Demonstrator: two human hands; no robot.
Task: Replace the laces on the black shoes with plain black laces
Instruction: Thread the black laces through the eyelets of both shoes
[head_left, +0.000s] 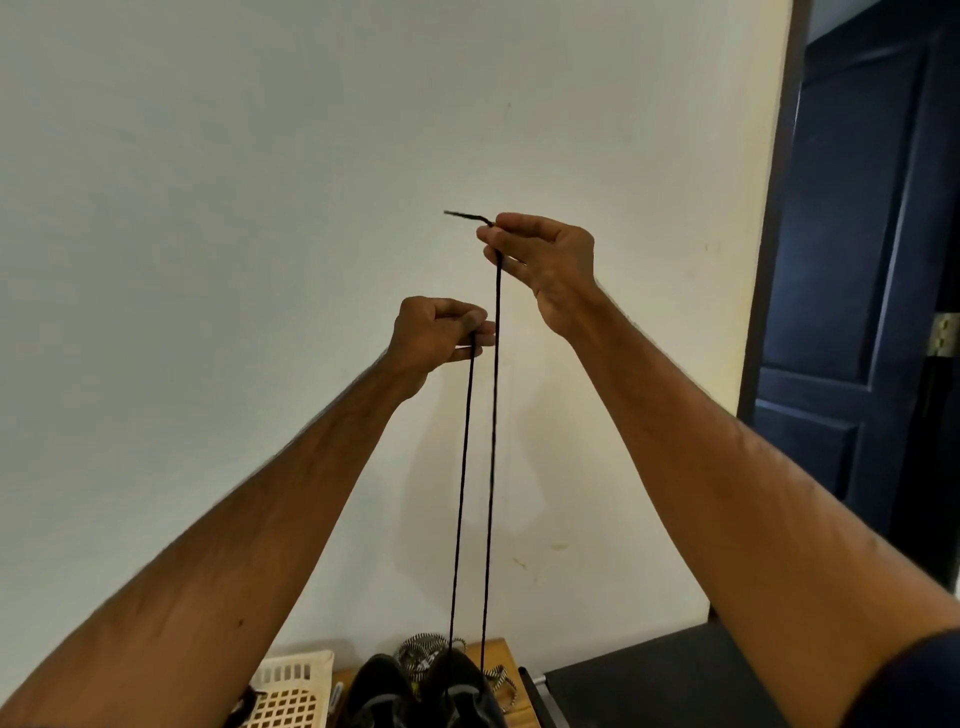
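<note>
**Arms up, evening out the new lace**

Both arms reached up and away from the camera. The right hand (540, 260) pinched the plain black lace (493, 415) near its tip. The left hand (441, 338), lower down, had its fingers curled tight on the other strand. Both strands ran down to the black shoes (415, 691) on a wooden top (498, 652). The ends probably needed making even, then crossing through the holes. Striped laces (423, 644) lay just behind the shoes and could tangle, with a white basket (296, 686) beside them

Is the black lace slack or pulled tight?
Pulled tight: the black lace runs in two straight strands from the shoe to the left hand and right hand.
</note>
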